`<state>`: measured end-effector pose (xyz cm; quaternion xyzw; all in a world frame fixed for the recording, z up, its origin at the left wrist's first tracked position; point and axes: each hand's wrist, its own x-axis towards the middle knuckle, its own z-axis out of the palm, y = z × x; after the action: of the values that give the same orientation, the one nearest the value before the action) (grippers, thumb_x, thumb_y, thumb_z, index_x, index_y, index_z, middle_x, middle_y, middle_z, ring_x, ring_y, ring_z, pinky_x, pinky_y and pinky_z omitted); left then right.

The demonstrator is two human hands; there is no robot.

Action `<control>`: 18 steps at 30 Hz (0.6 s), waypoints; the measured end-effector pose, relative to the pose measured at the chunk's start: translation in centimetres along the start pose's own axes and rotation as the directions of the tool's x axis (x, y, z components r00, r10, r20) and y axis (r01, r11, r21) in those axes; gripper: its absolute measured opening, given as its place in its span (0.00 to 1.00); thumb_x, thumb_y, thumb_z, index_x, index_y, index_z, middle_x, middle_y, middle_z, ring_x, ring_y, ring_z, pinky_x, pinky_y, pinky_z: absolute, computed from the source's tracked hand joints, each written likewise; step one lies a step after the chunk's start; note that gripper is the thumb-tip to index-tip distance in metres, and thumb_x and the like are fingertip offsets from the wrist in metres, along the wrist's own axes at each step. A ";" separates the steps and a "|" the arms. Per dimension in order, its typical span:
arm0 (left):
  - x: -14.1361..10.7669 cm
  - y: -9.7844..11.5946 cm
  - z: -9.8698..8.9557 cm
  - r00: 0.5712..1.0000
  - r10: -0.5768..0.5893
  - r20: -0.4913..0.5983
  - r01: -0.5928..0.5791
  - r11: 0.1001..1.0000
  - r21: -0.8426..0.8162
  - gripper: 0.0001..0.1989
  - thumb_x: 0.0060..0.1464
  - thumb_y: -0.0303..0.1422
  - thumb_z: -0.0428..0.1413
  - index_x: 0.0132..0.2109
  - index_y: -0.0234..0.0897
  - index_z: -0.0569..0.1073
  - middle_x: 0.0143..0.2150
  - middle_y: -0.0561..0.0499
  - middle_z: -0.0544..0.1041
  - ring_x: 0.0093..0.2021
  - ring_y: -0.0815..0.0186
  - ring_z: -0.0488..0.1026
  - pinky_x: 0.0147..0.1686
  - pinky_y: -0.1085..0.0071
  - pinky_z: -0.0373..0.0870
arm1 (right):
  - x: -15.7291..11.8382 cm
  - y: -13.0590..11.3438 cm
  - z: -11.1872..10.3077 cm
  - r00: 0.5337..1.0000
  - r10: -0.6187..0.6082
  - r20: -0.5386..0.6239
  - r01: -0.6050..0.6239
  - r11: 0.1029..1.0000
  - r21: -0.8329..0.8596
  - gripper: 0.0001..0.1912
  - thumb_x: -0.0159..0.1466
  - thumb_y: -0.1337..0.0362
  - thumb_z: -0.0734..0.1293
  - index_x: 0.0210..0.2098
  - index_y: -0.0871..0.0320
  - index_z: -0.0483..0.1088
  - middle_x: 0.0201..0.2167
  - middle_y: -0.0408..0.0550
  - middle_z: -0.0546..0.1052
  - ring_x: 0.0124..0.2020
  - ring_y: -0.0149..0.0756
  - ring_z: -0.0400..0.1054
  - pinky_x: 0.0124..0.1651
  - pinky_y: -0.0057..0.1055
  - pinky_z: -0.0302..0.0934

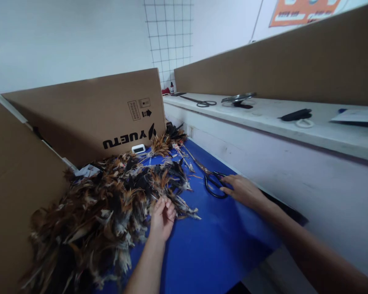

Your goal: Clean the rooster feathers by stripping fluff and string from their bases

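Note:
My left hand (163, 217) has its fingers curled into a pinch at the edge of the feather pile. A small tuft of brown and black feathers (161, 183) rises just beyond the fingertips and appears to be held in them. Long scissors with black handles (215, 184) lie on the blue table surface (199, 241), blades pointing away. At their right handle loop is my right hand (243, 190), thumb and fingers closing on it. Loose brown, black and grey feathers (88, 228) are heaped to the left.
Cardboard panels (88, 110) stand behind and left of the feathers. A small white device with a dark display (138, 149) rests against the back panel. On the white ledge (263, 122) to the right lie another pair of scissors (202, 103) and a black-handled item (296, 114).

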<state>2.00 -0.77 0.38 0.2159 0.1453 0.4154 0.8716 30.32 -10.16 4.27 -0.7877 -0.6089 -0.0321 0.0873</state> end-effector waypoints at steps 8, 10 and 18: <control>0.2 -0.2 0.1 1.000 -0.011 -0.010 0.012 0.999 0.038 0.12 0.48 0.29 0.60 0.29 0.34 0.61 0.25 0.57 0.59 0.21 0.78 0.55 0.18 0.81 0.51 | 1.1 -5.0 1.0 0.974 0.225 0.039 -0.214 0.960 -0.178 0.14 0.59 0.68 0.62 0.45 0.60 0.65 0.36 0.57 0.74 0.35 0.45 0.72 0.32 0.32 0.58; 0.3 -0.2 0.0 1.000 -0.024 -0.011 0.024 0.999 0.036 0.12 0.48 0.30 0.60 0.29 0.34 0.62 0.25 0.57 0.59 0.20 0.78 0.55 0.17 0.81 0.51 | 0.6 -6.4 1.1 0.970 0.243 0.028 -0.235 0.956 -0.176 0.14 0.60 0.66 0.62 0.45 0.60 0.64 0.36 0.56 0.74 0.35 0.45 0.72 0.31 0.31 0.58; 0.5 -0.2 -0.2 0.999 -0.031 -0.015 0.031 0.999 0.020 0.12 0.48 0.30 0.60 0.29 0.34 0.62 0.25 0.56 0.59 0.20 0.78 0.55 0.17 0.81 0.51 | -0.8 -8.0 1.1 0.979 0.202 -0.032 -0.205 0.974 -0.097 0.09 0.64 0.61 0.59 0.39 0.57 0.68 0.32 0.51 0.76 0.34 0.43 0.72 0.32 0.31 0.58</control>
<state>2.33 -0.47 0.05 0.2196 0.1591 0.4020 0.8746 22.34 -8.74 3.86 -0.8490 -0.5217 -0.0618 0.0573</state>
